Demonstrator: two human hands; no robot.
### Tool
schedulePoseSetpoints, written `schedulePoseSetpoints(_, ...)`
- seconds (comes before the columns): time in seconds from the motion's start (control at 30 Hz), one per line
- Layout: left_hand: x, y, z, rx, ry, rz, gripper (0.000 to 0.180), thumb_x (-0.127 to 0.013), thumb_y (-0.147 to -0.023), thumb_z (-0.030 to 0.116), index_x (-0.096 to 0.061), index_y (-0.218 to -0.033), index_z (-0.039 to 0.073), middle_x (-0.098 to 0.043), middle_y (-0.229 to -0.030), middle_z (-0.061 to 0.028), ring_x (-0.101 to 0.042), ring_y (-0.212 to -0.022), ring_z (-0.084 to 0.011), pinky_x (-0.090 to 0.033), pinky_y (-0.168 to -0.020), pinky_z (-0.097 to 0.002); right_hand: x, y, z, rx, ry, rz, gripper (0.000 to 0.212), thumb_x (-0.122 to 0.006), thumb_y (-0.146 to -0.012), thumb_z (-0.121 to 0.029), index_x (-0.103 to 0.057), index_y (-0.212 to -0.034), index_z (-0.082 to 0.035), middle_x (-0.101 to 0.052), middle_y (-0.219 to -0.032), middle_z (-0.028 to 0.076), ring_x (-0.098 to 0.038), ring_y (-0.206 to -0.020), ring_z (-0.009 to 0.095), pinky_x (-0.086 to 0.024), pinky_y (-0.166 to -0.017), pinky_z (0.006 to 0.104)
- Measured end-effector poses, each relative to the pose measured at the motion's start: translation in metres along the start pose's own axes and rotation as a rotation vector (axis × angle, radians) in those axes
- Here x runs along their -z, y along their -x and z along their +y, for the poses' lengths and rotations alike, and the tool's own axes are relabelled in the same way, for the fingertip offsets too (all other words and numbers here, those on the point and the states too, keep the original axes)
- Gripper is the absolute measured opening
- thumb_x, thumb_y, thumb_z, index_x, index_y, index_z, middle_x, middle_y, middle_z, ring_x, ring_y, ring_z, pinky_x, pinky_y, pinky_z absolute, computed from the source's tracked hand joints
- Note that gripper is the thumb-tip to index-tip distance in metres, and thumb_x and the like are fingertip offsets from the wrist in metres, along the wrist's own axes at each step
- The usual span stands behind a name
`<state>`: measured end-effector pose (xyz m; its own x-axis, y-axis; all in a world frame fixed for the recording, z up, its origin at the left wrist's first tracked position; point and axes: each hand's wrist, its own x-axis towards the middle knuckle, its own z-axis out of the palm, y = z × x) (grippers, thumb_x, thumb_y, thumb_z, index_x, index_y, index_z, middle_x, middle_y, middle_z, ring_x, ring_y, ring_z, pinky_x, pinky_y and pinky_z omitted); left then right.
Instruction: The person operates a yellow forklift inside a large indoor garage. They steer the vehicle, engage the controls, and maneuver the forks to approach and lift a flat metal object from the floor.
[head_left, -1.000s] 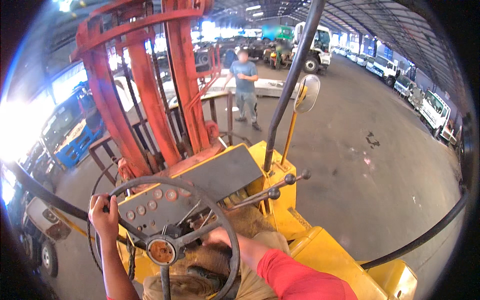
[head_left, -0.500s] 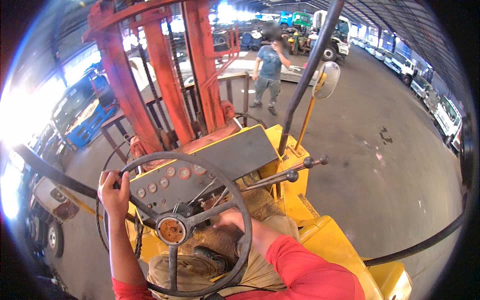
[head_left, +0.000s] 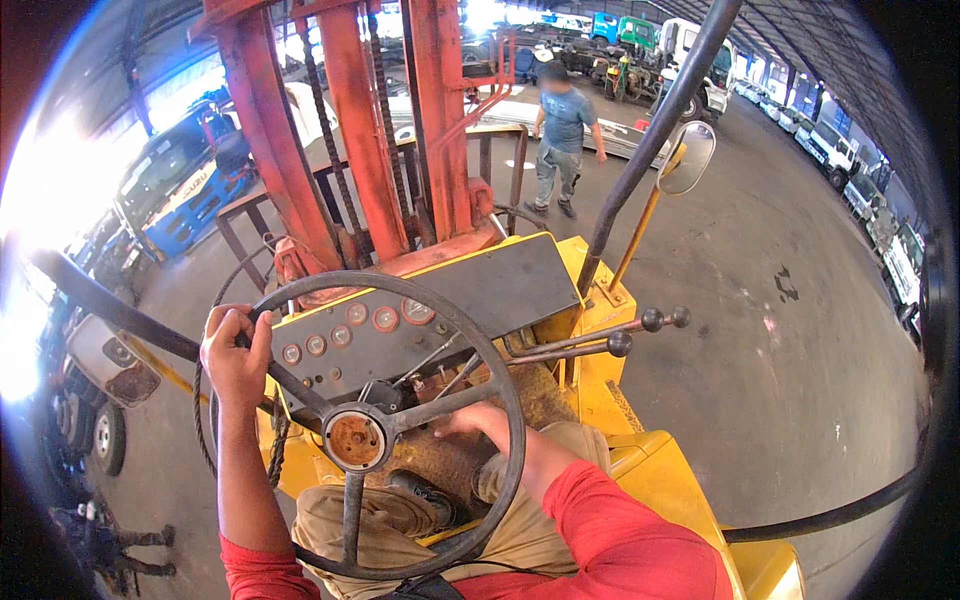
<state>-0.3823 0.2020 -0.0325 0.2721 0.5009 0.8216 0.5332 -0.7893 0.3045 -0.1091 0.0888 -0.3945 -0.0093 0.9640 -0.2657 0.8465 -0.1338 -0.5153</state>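
Observation:
My left hand (head_left: 238, 350) is closed round the upper left rim of the black steering wheel (head_left: 487, 340). My right hand (head_left: 478, 421) reaches behind the wheel's right side, below a spoke and beside the steering column. Its fingers look curled, but the spoke partly covers them and what they hold is hidden. Ahead of the wheel is a dark dashboard (head_left: 500, 295) with several round gauges (head_left: 385, 318). Thin levers (head_left: 425, 360) stand near the column. Right of the dashboard, long control levers (head_left: 570, 350) end in black knobs, apart from both hands.
A red lift mast (head_left: 365, 140) rises in front, with a dark metal rack (head_left: 515, 180) behind it. Beyond stands a person in a blue shirt (head_left: 566, 125). A mirror (head_left: 688, 158) is at the right. A blue truck (head_left: 195, 205) is left; another person (head_left: 105, 540) shows lower left.
The view has shifted, so the machine sits slightly further right. The person ahead has lowered a raised hand and turned. My left hand keeps its wheel grip; my right hand stays behind the wheel.

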Motion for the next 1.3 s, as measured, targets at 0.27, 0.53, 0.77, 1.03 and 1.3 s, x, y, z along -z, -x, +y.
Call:
schedulePoseSetpoints(0.27,-0.005,0.000,-0.001,0.007,0.023,0.007,0.034,-0.080,-0.087,0.012,-0.054,-0.071,-0.003,-0.068,-0.093,-0.0167,-0.066,-0.085,-0.0289,-0.050,-0.076,-0.0372,0.001,-0.002,0.004,-0.062,0.024,-0.021,0.087,-0.075,-0.077,-0.075,-0.074,-0.124,-0.002,-0.072,-0.128,0.022,-0.066,-0.122,0.041,-0.050,-0.105,0.0490)
schedulePoseSetpoints(0.53,-0.003,-0.001,0.000,0.002,0.019,-0.014,0.033,-0.079,-0.089,0.012,-0.055,-0.073,-0.004,-0.070,-0.097,-0.0176,-0.066,-0.087,-0.0282,-0.051,-0.083,-0.0369,0.002,0.002,0.008,0.006,0.010,0.034,0.090,-0.077,-0.077,-0.072,-0.069,-0.134,-0.004,-0.067,-0.138,0.021,-0.062,-0.129,0.039,-0.048,-0.109,0.0461)
schedulePoseSetpoints(0.77,0.000,0.003,-0.001,0.075,0.021,-0.028,0.031,-0.079,-0.088,0.013,-0.057,-0.075,-0.004,-0.070,-0.097,-0.0164,-0.066,-0.085,-0.0292,-0.051,-0.081,-0.0371,0.007,0.002,-0.005,-0.041,-0.019,-0.030,0.092,-0.086,-0.073,-0.065,-0.066,-0.137,-0.001,-0.064,-0.141,0.023,-0.061,-0.130,0.040,-0.047,-0.111,0.0453)
schedulePoseSetpoints(1.03,-0.003,0.000,0.004,0.036,0.029,-0.002,0.028,-0.080,-0.088,0.015,-0.060,-0.078,-0.003,-0.066,-0.088,-0.0147,-0.063,-0.079,-0.0288,-0.050,-0.075,-0.0381,0.004,-0.006,0.010,-0.054,-0.014,-0.261,0.092,-0.062,-0.082,-0.085,-0.072,-0.133,-0.008,-0.065,-0.144,0.017,-0.058,-0.135,0.036,-0.043,-0.115,0.0438)
schedulePoseSetpoints(1.3,-0.002,0.003,-0.005,0.102,-0.012,-0.001,0.037,-0.077,-0.089,0.038,-0.067,-0.077,0.005,-0.062,-0.082,-0.0123,-0.064,-0.074,-0.0336,-0.050,-0.069,-0.0462,0.027,0.009,-0.008,-0.188,0.051,-0.337,0.087,-0.069,-0.078,-0.082,-0.074,-0.128,-0.011,-0.075,-0.125,0.014,-0.070,-0.116,0.034,-0.051,-0.102,0.0442)
